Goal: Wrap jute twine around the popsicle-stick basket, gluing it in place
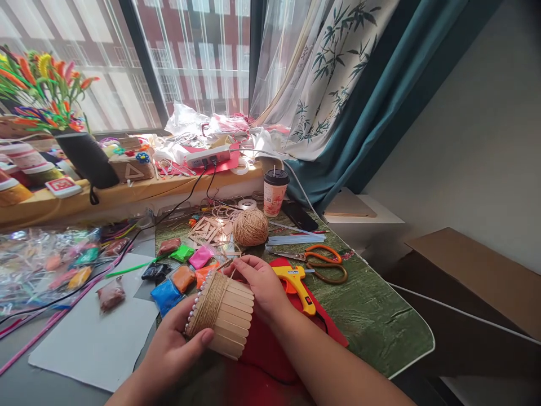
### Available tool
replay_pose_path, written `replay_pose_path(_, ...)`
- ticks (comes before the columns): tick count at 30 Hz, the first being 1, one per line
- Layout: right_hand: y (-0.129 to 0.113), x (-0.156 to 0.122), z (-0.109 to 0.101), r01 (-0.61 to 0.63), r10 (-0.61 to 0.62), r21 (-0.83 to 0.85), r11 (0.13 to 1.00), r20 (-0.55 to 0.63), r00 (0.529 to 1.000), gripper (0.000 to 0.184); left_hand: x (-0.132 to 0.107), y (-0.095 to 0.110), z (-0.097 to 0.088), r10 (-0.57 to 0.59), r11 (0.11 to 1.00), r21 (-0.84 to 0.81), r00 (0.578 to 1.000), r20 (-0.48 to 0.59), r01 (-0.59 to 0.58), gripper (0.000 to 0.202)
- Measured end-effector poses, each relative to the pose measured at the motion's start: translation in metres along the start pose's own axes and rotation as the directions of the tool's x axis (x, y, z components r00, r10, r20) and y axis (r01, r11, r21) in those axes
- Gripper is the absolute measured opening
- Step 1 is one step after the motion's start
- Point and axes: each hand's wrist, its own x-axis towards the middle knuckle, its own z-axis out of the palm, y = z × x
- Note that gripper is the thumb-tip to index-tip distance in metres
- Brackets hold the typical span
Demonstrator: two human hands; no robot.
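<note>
My left hand (pixel 173 349) grips a cylinder made of wooden sticks (pixel 230 321), lying on its side, with a band of jute twine (pixel 208 303) wound around it and a row of pearl beads along one rim. At the cylinder's far edge my right hand (pixel 260 285) pinches the twine strand. A ball of jute twine (pixel 250 227) sits on the table behind. A yellow glue gun (pixel 298 282) lies just right of my right hand on red felt (pixel 262 349).
Orange-handled scissors (pixel 323 262), a lidded paper cup (pixel 275 193), a black phone (pixel 299 215), small bags of coloured clay (pixel 181 270) and a white sheet (pixel 93 338) lie on the green table (pixel 380 316). A cluttered windowsill with a power strip (pixel 208 157) runs behind.
</note>
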Motion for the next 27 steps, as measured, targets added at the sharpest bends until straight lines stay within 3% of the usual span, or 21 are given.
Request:
replay_pose_path(4,0.002,-0.001,0.001,0.002,-0.002,-0.013,1.0,-0.028,1.0,0.037,0.002,0.017,0.008,-0.061,0.998,-0.005,0.993,-0.103,0.061,0.052)
replay_pose_path(9,0.004,-0.002,0.003,0.025,-0.025,-0.014,1.0,-0.023,0.999,0.036,0.001,0.027,0.014,-0.081,0.995,0.044,0.988,-0.131,0.088,0.047)
replay_pose_path(19,-0.011,0.001,-0.008,0.017,-0.002,-0.18,0.984,0.086,0.996,0.045,0.003,0.018,0.008,-0.052,0.996,0.056,0.981,-0.188,0.063,0.047)
replay_pose_path(23,-0.007,-0.001,-0.009,0.057,0.0,-0.356,0.933,0.158,0.987,0.047,0.002,0.013,0.008,-0.022,0.997,0.071,0.98,-0.2,0.037,0.048)
replay_pose_path(27,0.001,-0.008,-0.01,0.12,-0.033,-0.425,0.897,0.206,0.978,0.054,0.004,0.01,0.007,-0.03,0.999,0.01,0.977,-0.211,0.033,0.05)
